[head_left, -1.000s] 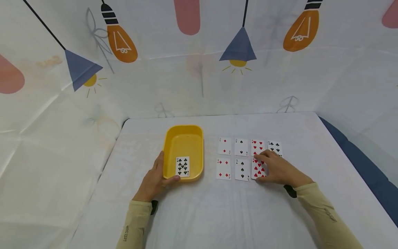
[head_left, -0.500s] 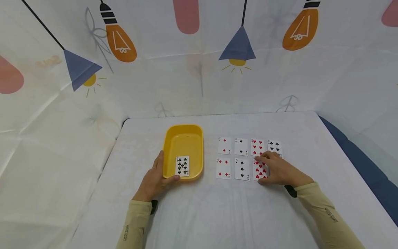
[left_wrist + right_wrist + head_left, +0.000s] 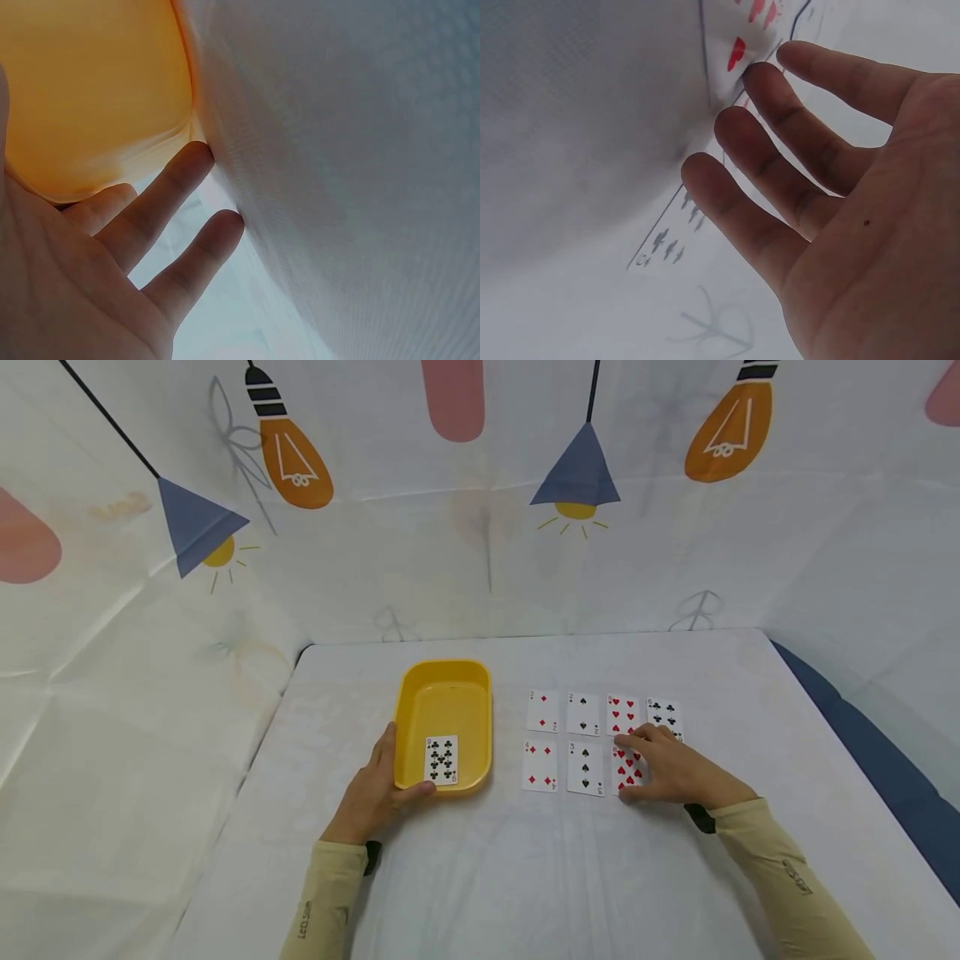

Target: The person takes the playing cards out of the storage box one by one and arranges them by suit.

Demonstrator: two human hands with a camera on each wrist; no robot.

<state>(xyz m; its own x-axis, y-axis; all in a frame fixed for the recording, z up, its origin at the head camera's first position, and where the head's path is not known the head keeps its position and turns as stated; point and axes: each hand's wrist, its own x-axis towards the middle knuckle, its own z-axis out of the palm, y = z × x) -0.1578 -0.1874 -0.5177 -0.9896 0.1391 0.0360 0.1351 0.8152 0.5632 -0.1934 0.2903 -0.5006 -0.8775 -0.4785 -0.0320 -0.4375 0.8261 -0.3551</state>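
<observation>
While the surface carries everything, the tray sits left of centre, one club card lying flat inside. Left hand clasps the tray's near corner, thumb over the rim. Right hand lies flat, straight fingers pressing the heart card, last in the near row. Judgement: card is light, thin, bendy, slick; flat down it gives no purchase, so slide it and pinch an edge.

White-clothed table carries a yellow tray and seven cards (face-up).
</observation>
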